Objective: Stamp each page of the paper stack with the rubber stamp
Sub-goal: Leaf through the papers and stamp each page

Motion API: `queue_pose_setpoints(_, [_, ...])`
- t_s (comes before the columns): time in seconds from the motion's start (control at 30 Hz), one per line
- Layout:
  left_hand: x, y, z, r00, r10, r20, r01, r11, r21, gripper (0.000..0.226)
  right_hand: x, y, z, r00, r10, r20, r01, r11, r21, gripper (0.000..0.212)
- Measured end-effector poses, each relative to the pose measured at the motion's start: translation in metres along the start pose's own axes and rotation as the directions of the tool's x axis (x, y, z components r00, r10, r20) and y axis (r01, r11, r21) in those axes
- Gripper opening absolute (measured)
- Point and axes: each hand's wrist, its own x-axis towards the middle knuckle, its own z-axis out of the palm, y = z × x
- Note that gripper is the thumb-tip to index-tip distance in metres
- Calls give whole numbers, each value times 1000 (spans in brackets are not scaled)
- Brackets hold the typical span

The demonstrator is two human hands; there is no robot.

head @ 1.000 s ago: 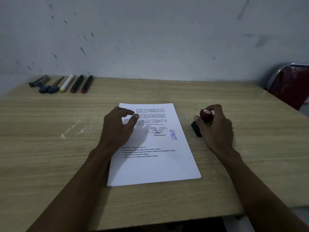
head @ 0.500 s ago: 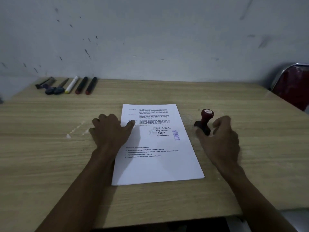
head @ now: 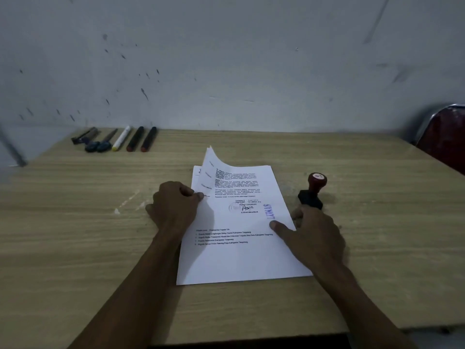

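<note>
A white paper stack (head: 239, 258) lies in the middle of the wooden table (head: 75, 235). Its top page carries printed text and a blue "LUNAS" stamp mark (head: 269, 211) near the right edge. My left hand (head: 173, 207) pinches the left edge of the top page, whose upper left corner curls up off the stack. My right hand (head: 314, 235) rests on the stack's right edge, thumb flat on the page just below the mark. The rubber stamp (head: 313, 191), red knob on a black base, stands by itself on the table, just beyond my right fingers.
A row of pens and markers (head: 115, 139) lies at the far left of the table, against the grey wall. A dark red chair (head: 445, 139) stands past the table's right side. The table's front edge runs close below my forearms.
My right hand let go of the stamp and moved left onto the paper's right edge. My left hand slid to the left edge and lifted the top page's corner.
</note>
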Motion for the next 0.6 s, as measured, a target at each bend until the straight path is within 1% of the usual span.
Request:
queue_pose_setpoints(0.07, [0,0,0,999,15,-29,-16,999,-28,24,0,1,0,1000,5,1,-5,1000,9,38])
queue_pose_setpoints(0.13, [-1,-1,0,998,29,-59,-32,998,-51,16,1,1,0,1000,7,3,-7,1000,9,39])
queue_pose_setpoints(0.23, [-5,0,0,994,59,-95,-65,996,-58,22,1,2,0,1000,9,0,-9,1000,10,38])
queue_pose_setpoints(0.33, [-8,0,0,984,134,-122,-145,986,-88,21,2,2,-1,1000,9,0,-9,1000,18,36])
queue_pose_setpoints(0.43, [-5,-3,0,977,195,-90,-207,967,-151,17,1,1,-4,1000,1,6,-2,999,43,35])
queue_pose_setpoints(0.53, [-1,-5,-2,981,184,-62,-193,959,-207,20,0,0,-7,1000,8,-3,-8,996,83,37])
queue_pose_setpoints(0.6, [3,-8,-3,985,169,-35,-172,943,-284,25,-1,0,-7,1000,14,-15,-12,995,104,38])
